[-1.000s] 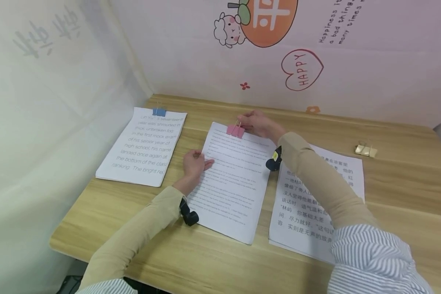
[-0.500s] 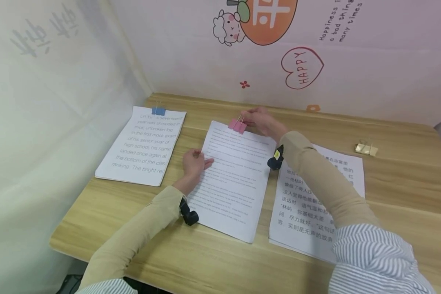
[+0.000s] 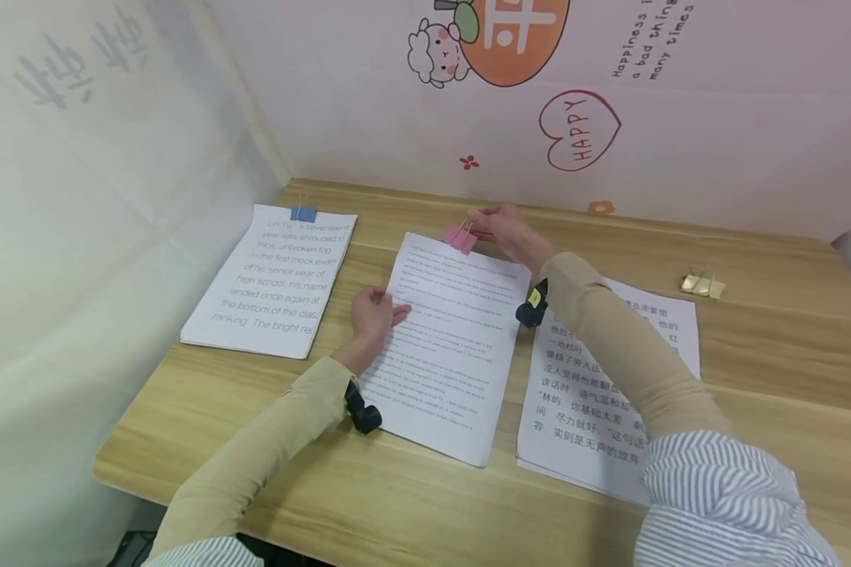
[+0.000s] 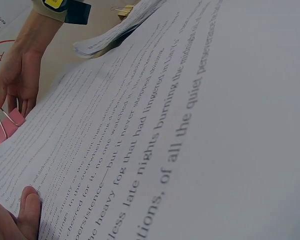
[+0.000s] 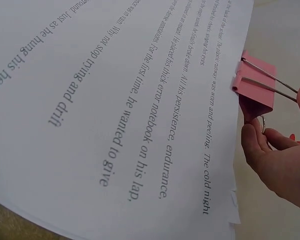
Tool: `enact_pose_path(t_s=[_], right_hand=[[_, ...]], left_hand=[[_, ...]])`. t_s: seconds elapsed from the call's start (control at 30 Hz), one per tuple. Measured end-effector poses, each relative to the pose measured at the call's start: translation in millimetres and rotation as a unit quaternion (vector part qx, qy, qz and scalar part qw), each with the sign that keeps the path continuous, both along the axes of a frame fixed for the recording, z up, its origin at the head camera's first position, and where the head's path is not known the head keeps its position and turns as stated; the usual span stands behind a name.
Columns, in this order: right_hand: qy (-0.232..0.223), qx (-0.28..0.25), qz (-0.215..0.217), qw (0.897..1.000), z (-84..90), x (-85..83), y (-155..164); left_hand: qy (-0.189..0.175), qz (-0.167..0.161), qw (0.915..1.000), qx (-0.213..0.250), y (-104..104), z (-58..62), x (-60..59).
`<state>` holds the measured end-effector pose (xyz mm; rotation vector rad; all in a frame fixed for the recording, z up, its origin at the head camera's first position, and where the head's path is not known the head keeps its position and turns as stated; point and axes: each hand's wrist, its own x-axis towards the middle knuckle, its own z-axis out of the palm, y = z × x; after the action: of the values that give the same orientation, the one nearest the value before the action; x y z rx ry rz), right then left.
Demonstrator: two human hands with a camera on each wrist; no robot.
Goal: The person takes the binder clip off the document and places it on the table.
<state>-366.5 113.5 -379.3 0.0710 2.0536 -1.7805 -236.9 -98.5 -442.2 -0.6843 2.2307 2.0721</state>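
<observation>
Middle stack [image 3: 447, 354]: centre of the tabletop [image 3: 312, 504]. Left hand [image 3: 373, 319]: its grip holds the stack's edge near nine o'clock, we judge to stop it sliding. Right hand [image 3: 505, 230]: its grip pinches the pink clip [image 5: 258, 76] at twelve o'clock, probably for leverage; whether the clip bites paper, we cannot tell. Left stack [image 3: 269, 283], near ten: blue clip [image 3: 302, 214] atop, likely keeping sheets together. Right stack [image 3: 567, 394], near four: partly hidden. Gold clip [image 3: 700, 284]: near three, apparently within reach.
</observation>
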Motion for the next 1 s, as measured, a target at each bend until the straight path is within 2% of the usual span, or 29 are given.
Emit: enact_pose_path(t_s=[0.3,0.5,0.63,0.73,0.87,1.0], right_hand=[[-0.002,-0.015,-0.009,1.000,-1.0,-1.1,3],[0.029,0.024,-0.008,0.999,-1.2,-5.4,16],[0.055,0.038,-0.022,0.998,0.3,-12.2,34],[0.069,0.027,-0.022,0.997,0.3,-16.1,52],[0.063,0.015,-0.035,0.997,-0.7,-16.0,82],[0.053,0.059,-0.047,0.996,-1.0,-10.1,114]], left_hand=[[-0.003,0.002,1.0000,-0.003,1,0.9,0.1],[-0.001,0.005,1.0000,0.002,1,0.6,0.4],[-0.003,0.003,1.0000,0.004,1,-0.6,0.1],[-0.001,0.003,1.0000,0.004,1,-0.4,0.5],[0.003,0.003,1.0000,0.002,2,0.4,0.9],[0.002,0.007,1.0000,0.001,4,2.5,1.7]])
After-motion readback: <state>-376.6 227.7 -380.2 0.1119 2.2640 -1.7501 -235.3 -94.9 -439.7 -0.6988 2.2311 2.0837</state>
